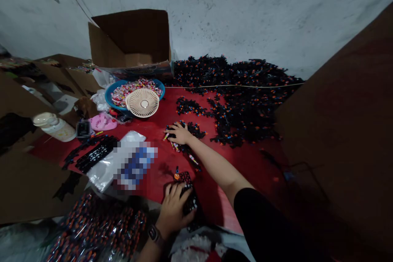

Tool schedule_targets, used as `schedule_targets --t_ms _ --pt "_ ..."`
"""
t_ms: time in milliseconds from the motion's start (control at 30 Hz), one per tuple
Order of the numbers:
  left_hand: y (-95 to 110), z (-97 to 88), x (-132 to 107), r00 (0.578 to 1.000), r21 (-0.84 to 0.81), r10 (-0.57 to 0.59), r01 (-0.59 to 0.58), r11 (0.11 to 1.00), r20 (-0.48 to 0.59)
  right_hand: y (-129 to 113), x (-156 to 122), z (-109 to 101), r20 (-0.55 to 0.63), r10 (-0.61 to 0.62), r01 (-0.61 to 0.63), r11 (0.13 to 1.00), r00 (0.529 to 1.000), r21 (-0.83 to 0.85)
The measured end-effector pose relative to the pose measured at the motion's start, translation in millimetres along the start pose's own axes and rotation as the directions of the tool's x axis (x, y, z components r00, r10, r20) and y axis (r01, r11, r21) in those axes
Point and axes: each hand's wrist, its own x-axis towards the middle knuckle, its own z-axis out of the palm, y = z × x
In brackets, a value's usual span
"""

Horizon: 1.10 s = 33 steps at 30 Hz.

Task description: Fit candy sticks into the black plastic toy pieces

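A black perforated plastic strip (186,180) is grasped by the left hand (173,213) at the near edge of the red table (211,196). The right hand (179,133) lies unclenched on a loose heap of black pieces (196,130) farther away

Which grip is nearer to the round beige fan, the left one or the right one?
The right grip is nearer: it is just below and to the right of the round beige fan. The left grip is farther, much lower in the view and also right of it.
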Motion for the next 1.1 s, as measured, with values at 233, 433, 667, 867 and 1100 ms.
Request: schedule_targets --t_ms 233,433,667,867,1100 --pt "-13.4 -20.6 -15.0 0.999 0.027 -0.024 0.022 0.999 0.047 28.7 -115.5 11.1 0.003 -0.113 0.113 0.994 0.994 0.006" --pt "10.3 -14.1 6.9 0.994 0.067 -0.111 0.11 0.992 0.014 35.4 -197.3 20.5 0.039 -0.337 0.331 0.937 0.941 0.114" --pt "48.7 10.7 26.1 0.987 0.048 -0.161 0.162 0.986 -0.02 32.0 -280.6 7.2 -0.101 -0.265 0.282 0.929 0.959 0.239" --pt "18.5 4.2 21.8 0.891 -0.205 -0.318 0.263 0.943 -0.325 -31.1 -307.4 37.1 -0.3 0.509 -0.269 0.768 0.807 0.581" --pt "-19.1 -7.6 58.7 0.945 -0.399 -0.322 0.273 0.876 -0.06 -61.8 -268.9 66.3 -0.105 0.667 -0.527 0.667 0.738 0.527"
